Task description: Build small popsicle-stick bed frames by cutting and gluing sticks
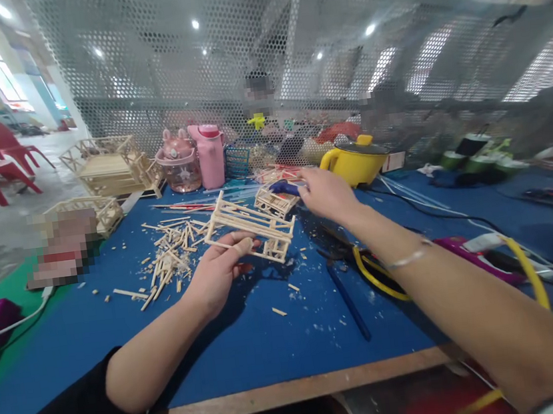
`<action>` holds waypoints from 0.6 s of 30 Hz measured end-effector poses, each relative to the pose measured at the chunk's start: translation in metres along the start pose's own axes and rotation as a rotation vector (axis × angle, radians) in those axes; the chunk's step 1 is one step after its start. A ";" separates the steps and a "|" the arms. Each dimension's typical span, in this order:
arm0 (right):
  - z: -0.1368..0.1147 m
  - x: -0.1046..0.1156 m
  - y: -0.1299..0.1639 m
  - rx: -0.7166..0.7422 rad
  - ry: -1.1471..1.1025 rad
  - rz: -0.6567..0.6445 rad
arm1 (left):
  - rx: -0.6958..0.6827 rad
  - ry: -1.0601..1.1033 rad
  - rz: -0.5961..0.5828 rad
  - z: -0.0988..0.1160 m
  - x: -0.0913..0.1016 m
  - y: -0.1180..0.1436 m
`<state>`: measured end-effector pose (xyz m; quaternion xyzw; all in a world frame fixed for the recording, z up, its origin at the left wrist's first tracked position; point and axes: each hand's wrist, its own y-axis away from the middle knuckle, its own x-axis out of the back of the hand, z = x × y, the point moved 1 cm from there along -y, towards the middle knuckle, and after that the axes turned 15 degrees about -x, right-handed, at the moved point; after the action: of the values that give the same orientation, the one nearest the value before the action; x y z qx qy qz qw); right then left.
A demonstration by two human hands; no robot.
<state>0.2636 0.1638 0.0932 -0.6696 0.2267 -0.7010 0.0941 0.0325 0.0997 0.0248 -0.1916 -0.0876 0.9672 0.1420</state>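
Note:
My left hand (221, 267) holds a small frame built of thin wooden sticks (251, 225) just above the blue table top (253, 344). My right hand (325, 193) reaches farther back, its fingers at a blue-handled tool (281, 187) lying beside a second small stick frame (273, 202). I cannot tell whether the fingers have closed on the tool. A heap of cut stick pieces (172, 257) lies left of my left hand.
Pliers with yellow handles (364, 267) and a blue rod (349, 302) lie under my right forearm. A yellow pot (356, 159), pink bottles (210, 154) and finished stick models (110, 165) stand along the back mesh. Cables and a purple device (468, 250) lie at right.

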 end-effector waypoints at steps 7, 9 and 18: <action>0.014 0.031 0.090 0.046 -0.236 -0.673 | -0.007 -0.006 -0.010 -0.001 0.000 0.000; 0.006 0.021 0.099 0.032 -0.408 -0.706 | -0.012 0.001 -0.003 -0.001 0.000 0.000; -0.002 0.006 0.092 -0.081 -0.698 -0.569 | -0.003 0.007 0.035 0.000 0.000 -0.002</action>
<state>0.2449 0.0810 0.0576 -0.9048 0.0154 -0.4217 -0.0580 0.0328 0.1018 0.0249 -0.1967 -0.0850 0.9687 0.1252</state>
